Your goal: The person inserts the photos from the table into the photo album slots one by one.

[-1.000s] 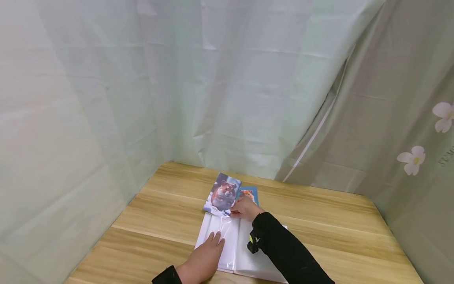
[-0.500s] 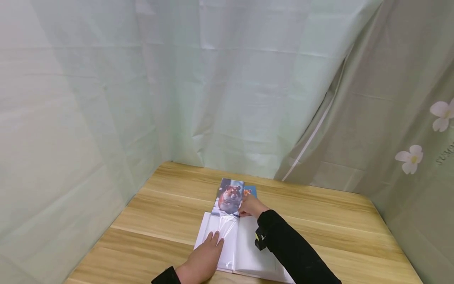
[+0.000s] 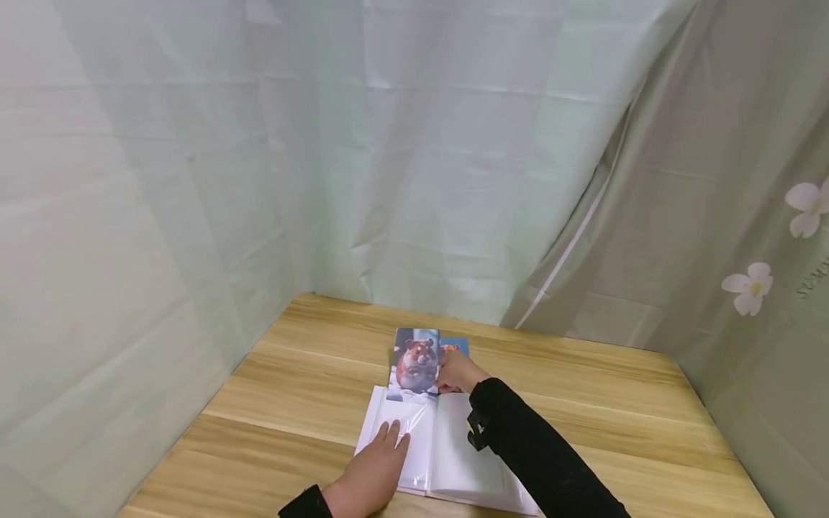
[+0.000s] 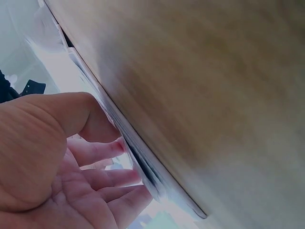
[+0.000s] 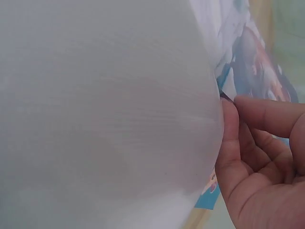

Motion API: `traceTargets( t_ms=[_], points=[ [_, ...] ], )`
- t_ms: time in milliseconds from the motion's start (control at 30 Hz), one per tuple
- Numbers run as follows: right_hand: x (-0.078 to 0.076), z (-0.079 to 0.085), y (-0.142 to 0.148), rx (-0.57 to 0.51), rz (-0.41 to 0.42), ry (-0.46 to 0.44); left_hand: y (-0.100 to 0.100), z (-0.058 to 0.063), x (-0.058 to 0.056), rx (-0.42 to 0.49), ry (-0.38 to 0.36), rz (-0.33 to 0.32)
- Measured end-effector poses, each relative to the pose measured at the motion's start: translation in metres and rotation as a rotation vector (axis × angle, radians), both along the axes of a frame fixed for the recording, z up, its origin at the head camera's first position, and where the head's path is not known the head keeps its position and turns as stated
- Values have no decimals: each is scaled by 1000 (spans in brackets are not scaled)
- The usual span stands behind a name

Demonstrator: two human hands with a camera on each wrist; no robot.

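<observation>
A photo of a brown hamster (image 3: 416, 360) lies over the top of the left page of an open photo album (image 3: 469, 453), its lower edge overlapping the clear sleeve. My right hand (image 3: 458, 373) pinches the photo's right edge near the bottom; in the right wrist view the thumb and index finger (image 5: 267, 114) meet at that edge, beside a whitish page (image 5: 109, 95). With fingers extended, my left hand (image 3: 372, 467) rests on the left page. Its fingertips touch the sleeve by the album's edge (image 4: 152, 167) in the left wrist view.
A second picture, blue with an orange animal (image 3: 456, 344), lies behind my right hand, partly covered. The wooden table (image 3: 602, 403) extends on both sides of the album. Pale curtains (image 3: 427, 165) enclose its back and sides.
The hamster photo has turned from tilted to nearly upright and come down over the top of the left page. My right hand moved slightly right with it; the left stayed in place.
</observation>
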State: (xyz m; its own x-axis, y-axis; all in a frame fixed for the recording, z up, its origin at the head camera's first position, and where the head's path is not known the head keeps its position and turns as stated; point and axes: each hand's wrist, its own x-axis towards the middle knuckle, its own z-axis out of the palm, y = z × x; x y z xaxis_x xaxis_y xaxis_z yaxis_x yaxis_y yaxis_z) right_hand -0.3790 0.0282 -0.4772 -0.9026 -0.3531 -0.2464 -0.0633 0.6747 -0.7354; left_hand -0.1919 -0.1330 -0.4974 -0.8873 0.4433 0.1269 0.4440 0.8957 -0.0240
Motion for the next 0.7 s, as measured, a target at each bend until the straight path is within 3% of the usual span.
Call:
traceTargets(
  t_ms=[367,533,600,700],
  points=[
    [0,-3,-4,107,79,4,0,4,1,-29,-37,9],
    [-3,-3,-6,105,115,-16,-3,4,1,-15,-56,21],
    [-6,-5,-5,110,115,-28,-3,3,1,-7,-68,17],
    [-12,-9,-4,67,27,-75,-2,3,-1,-8,-81,9]
  ],
)
